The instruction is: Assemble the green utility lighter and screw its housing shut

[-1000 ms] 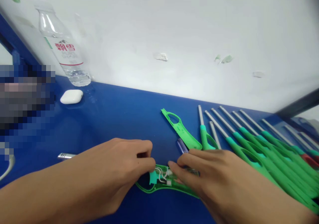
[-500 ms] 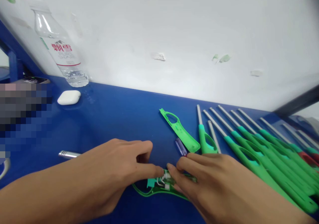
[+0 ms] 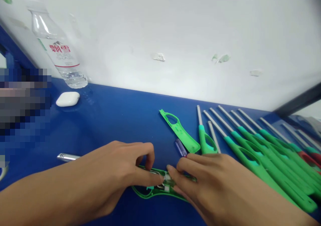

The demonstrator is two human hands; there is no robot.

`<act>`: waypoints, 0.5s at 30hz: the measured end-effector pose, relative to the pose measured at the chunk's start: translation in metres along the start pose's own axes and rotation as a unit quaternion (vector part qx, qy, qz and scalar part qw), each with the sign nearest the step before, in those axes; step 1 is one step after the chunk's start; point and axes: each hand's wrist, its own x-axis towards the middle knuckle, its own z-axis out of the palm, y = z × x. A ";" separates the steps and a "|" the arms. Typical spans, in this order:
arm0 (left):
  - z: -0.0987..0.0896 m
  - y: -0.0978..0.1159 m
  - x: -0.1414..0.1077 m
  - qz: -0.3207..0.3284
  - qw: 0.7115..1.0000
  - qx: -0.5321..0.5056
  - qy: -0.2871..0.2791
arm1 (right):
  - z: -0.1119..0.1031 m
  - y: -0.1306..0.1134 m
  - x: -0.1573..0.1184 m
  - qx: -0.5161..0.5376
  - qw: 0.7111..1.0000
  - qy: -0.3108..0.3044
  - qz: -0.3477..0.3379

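A green lighter housing half point(image 3: 144, 195) lies on the blue table with its inside facing up, holding small white parts point(image 3: 167, 187), thin wires and a teal piece. My left hand point(image 3: 125, 164) reaches over its left part, the thumb pressed onto the wires and white pieces, the other fingers curled. From the other side my right hand point(image 3: 213, 174) grips the housing, thumb and index finger close to the left thumb; its palm hides the right end. Just beyond lie a loose matching green shell half point(image 3: 184, 137) and a small clear-purple cylinder point(image 3: 181, 148), partly hidden by my right hand.
Several green long-nosed lighters point(image 3: 265, 155) with metal tubes lie in a row at right, some red ones at the edge. A silver tube point(image 3: 65, 157) pokes out by my left forearm. A white earbud case point(image 3: 67, 99) and water bottle point(image 3: 62, 57) stand near the wall.
My left thumb has shifted slightly onto the white parts, and more of the housing's upper edge shows beneath the curled fingers. My right hand stays in place on the housing. The view has shifted slightly.
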 end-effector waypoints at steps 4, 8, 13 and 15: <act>-0.006 0.001 0.001 -0.011 0.999 -0.027 -0.023 | -0.003 0.000 0.002 0.029 0.999 -0.002 0.018; -0.007 0.002 0.002 -0.023 0.999 -0.042 -0.019 | -0.010 0.008 0.005 0.089 0.993 0.024 0.068; -0.006 0.006 0.000 -0.023 0.999 -0.029 0.015 | -0.002 0.024 0.004 -0.054 0.985 0.076 0.145; -0.007 0.006 0.000 -0.022 0.999 -0.016 0.036 | 0.004 0.027 0.004 -0.093 0.980 0.072 0.158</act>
